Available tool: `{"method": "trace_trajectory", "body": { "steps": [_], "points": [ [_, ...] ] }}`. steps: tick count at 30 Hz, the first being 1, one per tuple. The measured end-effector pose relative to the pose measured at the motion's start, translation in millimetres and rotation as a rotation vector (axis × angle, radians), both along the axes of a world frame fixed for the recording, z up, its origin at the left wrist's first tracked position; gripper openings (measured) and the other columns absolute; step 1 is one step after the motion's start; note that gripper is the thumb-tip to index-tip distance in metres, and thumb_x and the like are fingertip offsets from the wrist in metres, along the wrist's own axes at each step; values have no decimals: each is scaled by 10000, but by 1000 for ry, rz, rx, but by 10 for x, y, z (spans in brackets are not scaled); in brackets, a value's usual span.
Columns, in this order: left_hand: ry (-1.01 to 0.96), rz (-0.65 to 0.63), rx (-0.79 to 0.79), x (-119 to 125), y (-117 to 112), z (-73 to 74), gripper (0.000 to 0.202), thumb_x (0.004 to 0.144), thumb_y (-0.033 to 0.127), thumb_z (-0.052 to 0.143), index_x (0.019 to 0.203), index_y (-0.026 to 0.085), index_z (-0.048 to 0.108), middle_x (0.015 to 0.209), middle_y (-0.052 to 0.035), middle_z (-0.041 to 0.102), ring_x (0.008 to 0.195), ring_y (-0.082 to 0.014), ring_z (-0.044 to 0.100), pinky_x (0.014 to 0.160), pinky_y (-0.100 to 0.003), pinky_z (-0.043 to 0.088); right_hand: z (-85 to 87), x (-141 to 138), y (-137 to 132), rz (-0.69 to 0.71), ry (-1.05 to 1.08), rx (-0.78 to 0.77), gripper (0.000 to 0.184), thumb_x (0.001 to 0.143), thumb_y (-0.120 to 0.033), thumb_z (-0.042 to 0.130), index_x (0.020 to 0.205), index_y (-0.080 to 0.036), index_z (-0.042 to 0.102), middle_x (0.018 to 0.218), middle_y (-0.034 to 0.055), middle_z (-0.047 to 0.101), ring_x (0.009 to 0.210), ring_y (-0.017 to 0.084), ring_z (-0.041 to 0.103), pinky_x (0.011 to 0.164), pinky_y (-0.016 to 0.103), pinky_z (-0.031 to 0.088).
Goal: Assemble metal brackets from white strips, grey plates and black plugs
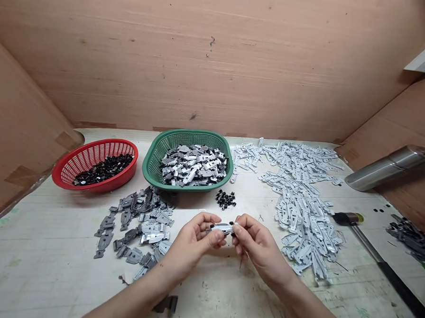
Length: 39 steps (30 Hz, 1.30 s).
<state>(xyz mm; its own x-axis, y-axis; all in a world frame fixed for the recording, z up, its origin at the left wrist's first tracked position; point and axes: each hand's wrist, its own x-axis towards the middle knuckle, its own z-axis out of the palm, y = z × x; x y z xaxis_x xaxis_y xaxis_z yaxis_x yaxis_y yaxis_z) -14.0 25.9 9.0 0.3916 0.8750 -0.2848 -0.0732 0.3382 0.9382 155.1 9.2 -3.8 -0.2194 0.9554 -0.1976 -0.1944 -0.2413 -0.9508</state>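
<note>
In the head view, my left hand (203, 234) is closed on a small silver metal clip (222, 228) with black bits at its ends. The fingertips of my right hand (253, 237) pinch the clip's right end, where a black bit shows; whether they hold a separate part is hidden. Just beyond my hands lies a little heap of small black parts (226, 198). Grey metal plates (155, 234) are scattered to the left of my left hand. On my right spreads a large pile of white-silver metal plates (298, 211).
A green basket (146, 172) full of clip pieces stands at the back middle. Left of it is a red basket (60, 172) with black parts. At the right lie a mallet (365, 243) and more dark parts (411, 238), near a metal cylinder (386, 170). Board walls (216, 83) enclose the table.
</note>
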Motion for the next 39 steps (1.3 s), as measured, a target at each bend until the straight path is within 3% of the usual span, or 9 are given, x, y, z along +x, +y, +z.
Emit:
{"method": "trace_trajectory", "body": {
  "steps": [3,8,13,17,21,24,28,34,39],
  "points": [
    [83,8,143,-28,14,17,464,665,245,727,1087,214,539,1001,-43,595,840,-161,583,759,-271,469,7,12,8,-52,29,0,342,804,-493,583,755,-190,432,632,-46,485,491,61,401,464,180,293],
    [321,16,358,-78,37,35,268,718,294,675,958,179,641,835,-34,630,726,-147,547,702,-259,456,-45,70,33,11,53,-41,378,765,-516,613,744,-191,423,597,-51,496,464,61,418,449,179,270],
    [255,-17,273,-31,6,34,318,725,319,664,1008,182,618,913,-55,654,786,-170,586,718,-265,464,-21,103,42,125,16,0,343,776,-478,620,765,-194,429,582,-66,455,484,66,420,465,185,292],
    [279,-82,199,5,-34,70,249,790,377,585,931,173,602,690,-16,626,656,-153,579,620,-242,457,31,63,-39,118,-36,87,318,810,-453,588,730,-187,432,576,-67,418,495,64,400,485,195,329],
    [451,-80,389,-179,3,298,314,809,405,555,1041,194,563,960,-68,632,836,-187,587,737,-275,462,295,-21,81,64,-173,211,277,829,-423,570,725,-176,498,608,-35,489,514,76,453,478,206,359],
    [685,12,491,-431,37,589,648,792,456,553,1348,242,297,1317,-113,444,1131,-256,486,890,-365,433,606,-129,508,-102,-276,378,262,820,-415,581,731,-173,539,590,-17,541,509,88,492,478,223,386],
    [1167,-50,702,-728,44,830,629,742,540,549,1280,232,441,1315,-113,457,1235,-327,374,990,-481,332,807,-270,1091,-180,-409,500,335,700,-458,694,783,-165,553,605,-23,555,453,80,480,437,225,359],
    [1444,-196,659,-1242,-260,369,1209,432,665,706,1432,261,160,1520,-176,27,1323,-519,-23,963,-720,62,500,75,654,-130,-827,668,251,823,-446,559,792,-198,580,645,13,583,551,132,496,515,266,360],
    [1331,-126,737,-1292,-697,-245,1285,422,694,701,1442,266,46,1510,-189,-100,1329,-494,-86,972,-719,20,0,842,-3,-100,-936,422,269,834,-479,512,860,-221,583,721,45,633,625,180,573,547,280,431]
  ]
}}
